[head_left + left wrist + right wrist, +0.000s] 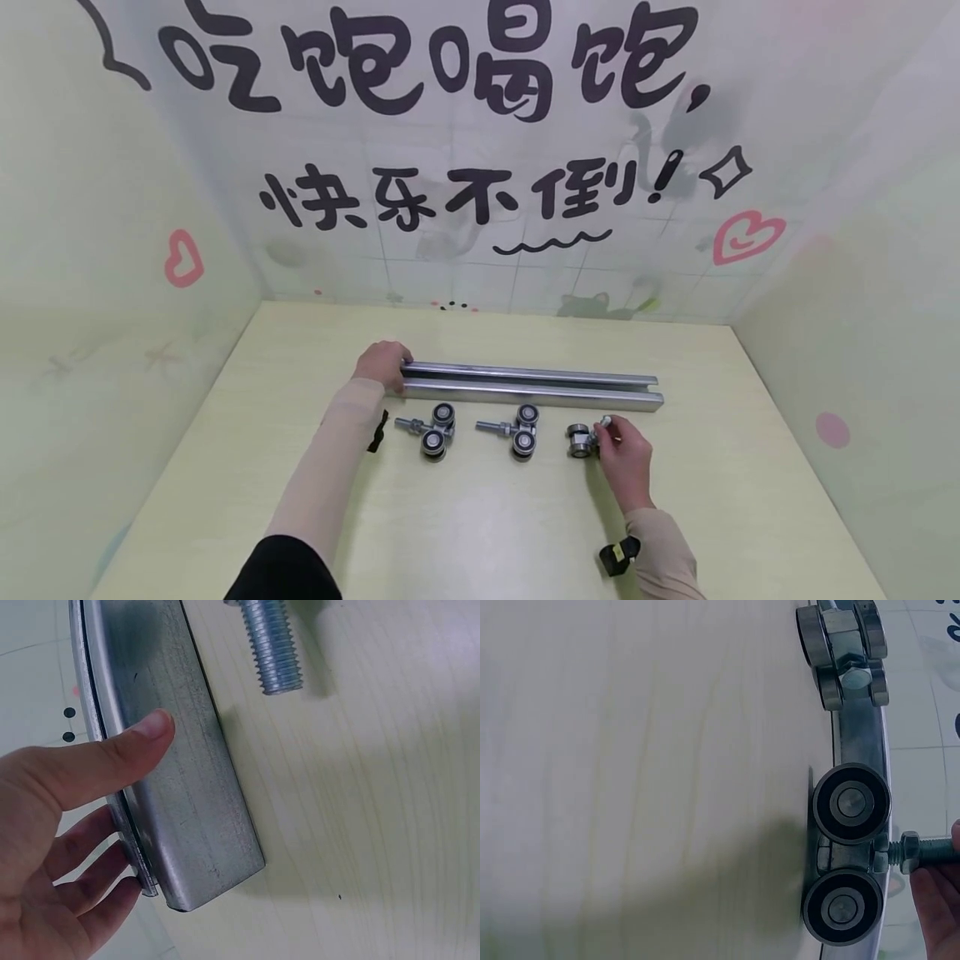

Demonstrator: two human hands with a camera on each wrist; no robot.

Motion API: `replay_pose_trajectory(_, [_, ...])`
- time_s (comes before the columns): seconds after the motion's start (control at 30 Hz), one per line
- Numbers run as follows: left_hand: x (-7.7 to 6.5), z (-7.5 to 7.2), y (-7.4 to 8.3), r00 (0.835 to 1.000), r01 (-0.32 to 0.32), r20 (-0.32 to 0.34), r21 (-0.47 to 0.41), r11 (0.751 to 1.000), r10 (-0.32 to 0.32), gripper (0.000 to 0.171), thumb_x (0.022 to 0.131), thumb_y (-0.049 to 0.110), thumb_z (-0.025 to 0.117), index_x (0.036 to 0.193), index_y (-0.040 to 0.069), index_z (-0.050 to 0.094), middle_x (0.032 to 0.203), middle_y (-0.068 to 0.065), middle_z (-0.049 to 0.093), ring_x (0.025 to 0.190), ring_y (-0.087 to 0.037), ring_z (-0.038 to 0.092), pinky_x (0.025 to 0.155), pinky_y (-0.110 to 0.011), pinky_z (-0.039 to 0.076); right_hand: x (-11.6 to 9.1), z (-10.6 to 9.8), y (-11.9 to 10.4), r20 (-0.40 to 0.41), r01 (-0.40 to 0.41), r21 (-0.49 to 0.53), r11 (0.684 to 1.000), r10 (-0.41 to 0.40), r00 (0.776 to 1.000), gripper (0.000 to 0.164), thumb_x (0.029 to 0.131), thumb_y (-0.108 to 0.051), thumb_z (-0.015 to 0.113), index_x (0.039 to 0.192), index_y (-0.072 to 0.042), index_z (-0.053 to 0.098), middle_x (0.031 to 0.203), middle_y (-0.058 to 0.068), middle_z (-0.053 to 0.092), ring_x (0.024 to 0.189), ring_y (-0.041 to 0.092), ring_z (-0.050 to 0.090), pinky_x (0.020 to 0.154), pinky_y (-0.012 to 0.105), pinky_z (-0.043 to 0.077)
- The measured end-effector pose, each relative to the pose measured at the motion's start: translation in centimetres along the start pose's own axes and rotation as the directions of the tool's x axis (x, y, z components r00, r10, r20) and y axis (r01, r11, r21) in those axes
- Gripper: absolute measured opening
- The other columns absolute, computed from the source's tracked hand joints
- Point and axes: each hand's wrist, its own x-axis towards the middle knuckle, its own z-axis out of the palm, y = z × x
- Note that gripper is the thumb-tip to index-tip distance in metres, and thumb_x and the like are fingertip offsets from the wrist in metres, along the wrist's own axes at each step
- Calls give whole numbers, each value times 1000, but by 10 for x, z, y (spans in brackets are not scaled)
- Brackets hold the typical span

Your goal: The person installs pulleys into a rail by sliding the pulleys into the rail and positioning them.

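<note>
My left hand (382,364) grips the left end of a metal channel rail (532,394), which lies across the table with its slot facing up. In the left wrist view the thumb is over the rail's side wall (187,802) and the fingers are at its other side. Below the rail's right end my right hand (628,458) pinches the threaded bolt of a roller trolley (578,440). Up close in the right wrist view, that trolley shows two black-faced wheels (843,907) and a nut (909,852) on the bolt, which the fingertips hold.
Two more roller trolleys, one at the left (433,442) and one in the middle (523,442), lie in front of the rail with bolts pointing left. The pale wood-grain table (480,525) is bounded by printed walls (450,275) at the back and sides.
</note>
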Motion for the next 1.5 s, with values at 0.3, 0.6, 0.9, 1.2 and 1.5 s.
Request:
replay_pose_trajectory(0.3, [0,2,-3,1000,1,-7,-2,1000,-1,63,52,6,84,110,3,63,107,-15,64,96,-31,57,86,-43,46,14,-7,6,-48,67,-9,998,-67,997,13,69,11,69,75,7,59,67,16,62,59,25,61,60,-1,41])
replay_pose_trajectory(0.6, [-1,0,0,1000,18,5,2,1000,-18,62,54,5,84,112,2,62,107,-15,63,97,-32,57,86,-43,47,20,-13,14,-50,35,-41,999,-37,998,11,71,9,69,78,8,60,69,19,62,61,27,62,56,21,52])
replay_pose_trajectory(0.9, [0,0,0,1000,10,4,2,1000,-10,62,53,5,84,112,2,62,108,-15,63,98,-32,56,85,-44,47,25,-21,27,-61,11,-46,999,-14,998,14,72,11,68,84,9,61,72,20,64,63,30,63,62,1,43])
replay_pose_trajectory(1.2, [2,4,-2,1000,7,1,-5,1000,-7,63,53,7,84,112,3,62,109,-15,62,99,-32,56,87,-44,46,25,-34,40,-92,-56,-57,997,51,994,12,73,10,67,82,11,60,72,23,63,63,34,63,62,-5,36])
replay_pose_trajectory(1.5, [-1,0,0,1000,9,12,-14,1000,-9,64,53,7,84,113,3,61,108,-15,63,96,-31,56,85,-44,46,29,-46,52,-116,-127,-74,989,118,986,9,75,10,64,83,12,60,75,24,63,66,32,62,63,-7,31])
